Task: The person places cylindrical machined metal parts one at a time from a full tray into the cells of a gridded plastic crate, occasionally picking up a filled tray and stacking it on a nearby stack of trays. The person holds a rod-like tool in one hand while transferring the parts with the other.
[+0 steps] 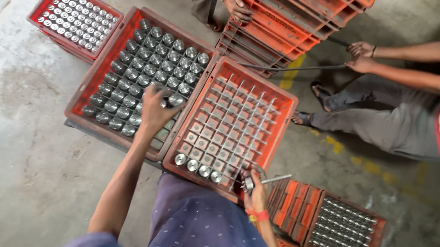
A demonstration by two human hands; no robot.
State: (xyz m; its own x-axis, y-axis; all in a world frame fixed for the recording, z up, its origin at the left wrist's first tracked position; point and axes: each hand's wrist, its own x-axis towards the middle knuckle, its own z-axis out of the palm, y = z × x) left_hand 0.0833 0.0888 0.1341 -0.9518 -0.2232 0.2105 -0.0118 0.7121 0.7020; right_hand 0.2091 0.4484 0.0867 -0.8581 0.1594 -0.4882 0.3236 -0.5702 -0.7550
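Crowding the full crate's point(104, 63) near edge, a metal cylinder point(173, 100) is grasped by the left hand point(155, 108), while a small metal part point(249, 184) is gripped by the right hand point(256, 190) at the gridded crate's point(282, 120) near corner.

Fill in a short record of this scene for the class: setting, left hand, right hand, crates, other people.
setting: concrete floor, seen from above
left hand: left hand reaching into the fuller red crate, on the metal cylinders
right hand: right hand holding a metal rod at the gridded crate, which holds only a few cylinders
other crates: stacked crates
other people: one person's hand on the stack; another's hands grip a long rod
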